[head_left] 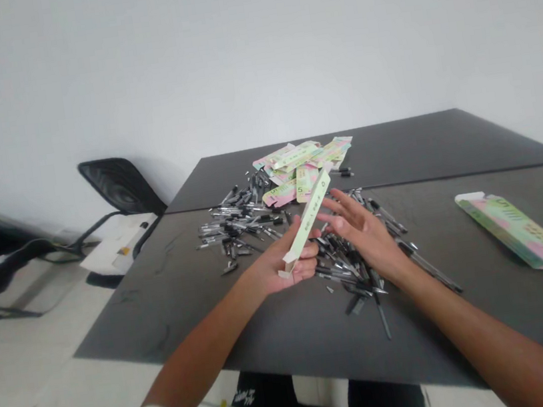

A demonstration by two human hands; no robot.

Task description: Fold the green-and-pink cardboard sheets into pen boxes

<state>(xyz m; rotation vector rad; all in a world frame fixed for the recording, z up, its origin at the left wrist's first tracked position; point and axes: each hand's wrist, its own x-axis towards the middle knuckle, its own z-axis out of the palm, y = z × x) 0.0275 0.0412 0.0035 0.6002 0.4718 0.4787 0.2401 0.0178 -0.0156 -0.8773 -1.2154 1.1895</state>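
Observation:
My left hand is closed around a slim pale green cardboard box, tilted with its upper end to the right. End flaps stick out at the box's lower end, and its narrow printed side faces me. My right hand is just right of the box, fingers stretched out and apart. Its fingertips are close to the box; whether they touch it I cannot tell. Under and around both hands lies a loose heap of black and clear pens.
Several flat green and pink boxes are piled behind the pens. A single box with a raised end flap lies at the right on the dark table. A black mesh chair holding white papers stands at the left.

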